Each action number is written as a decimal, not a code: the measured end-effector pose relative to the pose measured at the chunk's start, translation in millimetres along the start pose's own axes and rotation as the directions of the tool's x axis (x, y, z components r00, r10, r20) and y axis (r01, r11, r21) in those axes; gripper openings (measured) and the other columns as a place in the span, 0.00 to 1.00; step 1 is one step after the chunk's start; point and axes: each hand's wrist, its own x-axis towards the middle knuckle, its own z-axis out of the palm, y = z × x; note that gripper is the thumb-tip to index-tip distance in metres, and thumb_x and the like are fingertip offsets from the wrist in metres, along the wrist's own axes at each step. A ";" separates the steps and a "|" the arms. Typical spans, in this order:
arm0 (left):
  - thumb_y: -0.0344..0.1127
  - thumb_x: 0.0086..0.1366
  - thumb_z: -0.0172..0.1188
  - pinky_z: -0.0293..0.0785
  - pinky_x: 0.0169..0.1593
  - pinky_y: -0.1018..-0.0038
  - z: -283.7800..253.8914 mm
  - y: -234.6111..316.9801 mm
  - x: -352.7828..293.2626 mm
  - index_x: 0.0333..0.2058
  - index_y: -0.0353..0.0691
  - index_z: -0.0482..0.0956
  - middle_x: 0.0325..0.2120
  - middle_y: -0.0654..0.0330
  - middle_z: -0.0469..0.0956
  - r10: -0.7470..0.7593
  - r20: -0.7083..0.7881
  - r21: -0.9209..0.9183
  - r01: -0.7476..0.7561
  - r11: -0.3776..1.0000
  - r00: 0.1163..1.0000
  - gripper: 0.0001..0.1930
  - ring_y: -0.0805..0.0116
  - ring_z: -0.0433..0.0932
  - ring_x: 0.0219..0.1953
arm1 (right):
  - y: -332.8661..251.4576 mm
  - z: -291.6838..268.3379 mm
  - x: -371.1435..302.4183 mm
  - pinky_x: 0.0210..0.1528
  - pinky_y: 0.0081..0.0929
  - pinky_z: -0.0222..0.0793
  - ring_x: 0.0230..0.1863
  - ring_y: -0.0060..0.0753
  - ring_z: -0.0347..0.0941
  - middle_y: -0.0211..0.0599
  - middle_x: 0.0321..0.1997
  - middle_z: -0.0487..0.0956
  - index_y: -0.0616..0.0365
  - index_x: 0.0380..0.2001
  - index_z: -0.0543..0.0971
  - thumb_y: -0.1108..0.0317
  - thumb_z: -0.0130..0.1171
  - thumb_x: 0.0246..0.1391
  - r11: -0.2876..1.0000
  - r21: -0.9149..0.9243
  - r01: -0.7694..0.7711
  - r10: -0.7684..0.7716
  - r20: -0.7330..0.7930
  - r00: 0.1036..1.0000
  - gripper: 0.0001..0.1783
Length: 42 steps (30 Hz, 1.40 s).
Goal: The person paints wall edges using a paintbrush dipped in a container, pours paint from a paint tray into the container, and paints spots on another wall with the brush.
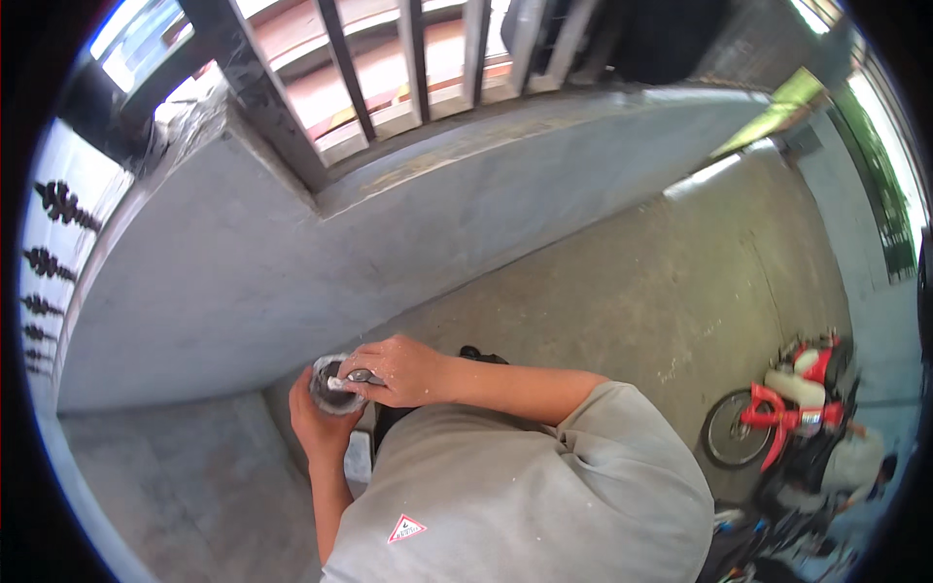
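Note:
My left hand (319, 416) is wrapped round the near left side of a small round bowl-like container (319, 377) with a pale, crusted rim and a grey inside. My right hand (400, 369) reaches over the container's right edge, its fingers closed on a short metal-looking tool (363, 376). The tool's whitish end lies over the opening; its exact kind is too small to make out. Pale specks dot the back of my right hand. Both hands are just in front of my grey shirt.
A low grey wall (466, 219) runs beyond my hands, topped by bars (413, 73). Concrete floor (632, 301) stretches to the right. A red and white motorbike (777, 413) stands at the right, with another person (850, 462) beside it. Dark spiked ironwork (58, 204) lines the left.

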 end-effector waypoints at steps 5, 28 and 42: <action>0.31 0.31 0.83 0.76 0.55 0.57 15.6 26.5 17.8 0.58 0.36 0.73 0.50 0.48 0.78 -0.018 -0.011 -0.006 0.018 1.000 1.000 0.49 0.44 0.78 0.52 | 15.8 -16.2 20.7 0.37 0.43 0.78 0.35 0.53 0.81 0.42 0.39 0.84 0.55 0.41 0.82 0.63 0.65 0.58 0.996 -0.074 0.041 -0.030 0.153 0.988 0.10; 0.35 0.31 0.86 0.74 0.59 0.55 10.5 -61.4 99.2 0.60 0.36 0.72 0.53 0.46 0.78 -0.115 0.092 0.024 0.113 0.993 0.989 0.51 0.44 0.77 0.56 | -8.0 -146.9 67.0 0.38 0.29 0.86 0.40 0.34 0.85 0.50 0.39 0.85 0.64 0.43 0.78 0.72 0.58 0.67 0.970 0.210 -0.126 0.236 -0.663 0.710 0.06; 0.35 0.32 0.85 0.76 0.56 0.55 11.5 -128.2 124.7 0.58 0.36 0.72 0.51 0.47 0.78 -0.015 0.182 -0.022 0.020 1.000 0.983 0.49 0.44 0.77 0.54 | -34.8 -146.4 110.7 0.38 0.25 0.83 0.36 0.29 0.83 0.46 0.39 0.86 0.66 0.41 0.79 0.73 0.62 0.65 0.935 -0.218 -0.281 -0.004 -0.796 0.605 0.06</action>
